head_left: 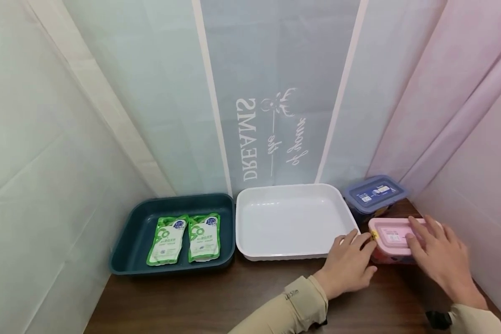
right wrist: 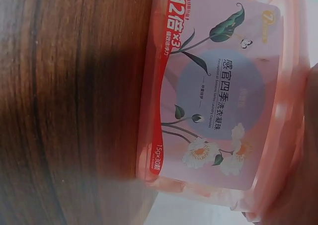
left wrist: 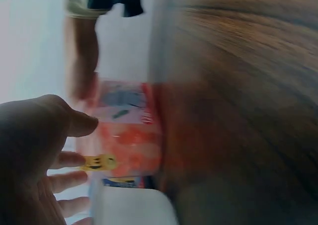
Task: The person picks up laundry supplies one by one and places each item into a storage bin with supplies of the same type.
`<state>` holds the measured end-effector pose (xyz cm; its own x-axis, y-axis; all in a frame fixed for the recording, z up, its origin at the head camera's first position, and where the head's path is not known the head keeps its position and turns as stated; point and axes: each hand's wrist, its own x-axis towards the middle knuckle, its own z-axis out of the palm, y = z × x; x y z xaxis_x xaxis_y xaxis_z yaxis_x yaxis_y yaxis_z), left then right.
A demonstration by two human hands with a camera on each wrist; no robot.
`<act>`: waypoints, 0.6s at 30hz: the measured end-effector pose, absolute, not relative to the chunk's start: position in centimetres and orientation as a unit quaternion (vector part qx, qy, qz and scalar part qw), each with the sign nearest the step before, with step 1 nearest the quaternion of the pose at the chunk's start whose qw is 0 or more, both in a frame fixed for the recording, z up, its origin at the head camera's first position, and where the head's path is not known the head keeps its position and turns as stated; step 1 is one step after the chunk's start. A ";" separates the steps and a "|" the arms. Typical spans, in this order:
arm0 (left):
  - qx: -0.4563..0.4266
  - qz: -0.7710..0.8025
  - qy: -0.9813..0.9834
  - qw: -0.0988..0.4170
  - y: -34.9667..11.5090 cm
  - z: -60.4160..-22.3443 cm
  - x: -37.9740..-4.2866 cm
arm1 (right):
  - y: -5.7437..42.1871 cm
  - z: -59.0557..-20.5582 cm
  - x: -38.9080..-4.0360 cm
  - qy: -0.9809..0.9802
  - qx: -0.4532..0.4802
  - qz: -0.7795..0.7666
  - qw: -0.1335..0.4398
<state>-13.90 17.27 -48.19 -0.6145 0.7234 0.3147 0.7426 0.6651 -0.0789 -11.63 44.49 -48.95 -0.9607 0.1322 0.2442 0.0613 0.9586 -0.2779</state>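
Note:
A pink lidded box of laundry capsules (head_left: 394, 234) stands at the right of the table, with a flowered label (right wrist: 218, 91) on its side. My right hand (head_left: 442, 253) rests over the right part of its lid, fingers extended; the right wrist view shows only a sliver of that hand at its edge. My left hand (head_left: 346, 264) is at the box's left end, near the right corner of a white dish (head_left: 288, 255). Its thumb and fingers are spread apart, the fingertips by a yellow sticker (left wrist: 99, 162). Whether they touch the sticker cannot be told.
Behind the pink box stands a blue-lidded box (head_left: 373, 192) against the curtain. A dark green tray (head_left: 129, 250) at the left holds two green-and-white pouches (head_left: 167, 241). Brown wooden table (head_left: 217, 301) runs along the front, and fabric walls enclose the sides.

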 end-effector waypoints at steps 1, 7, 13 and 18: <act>-0.405 -0.020 -0.899 0.166 17.4 -48.5 -13.9 | 44.4 -49.0 -11.6 -0.981 -0.051 0.134 0.129; -0.399 -0.024 -0.892 0.210 18.7 -48.9 -13.6 | 44.2 -49.0 -10.9 -0.981 -0.056 0.132 0.128; -0.439 -0.014 -0.871 0.222 19.1 -48.8 -13.4 | 43.9 -49.0 -10.0 -0.981 -0.040 0.134 0.136; -0.450 -0.024 -0.860 0.239 19.2 -48.6 -13.3 | 43.4 -48.8 -9.3 -0.981 -0.042 0.133 0.136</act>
<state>-13.35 19.17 -48.60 -0.4815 0.7621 0.4329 0.7852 0.5946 -0.1733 -9.31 43.36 -48.80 -0.9593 0.1192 0.2561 0.0466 0.9610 -0.2725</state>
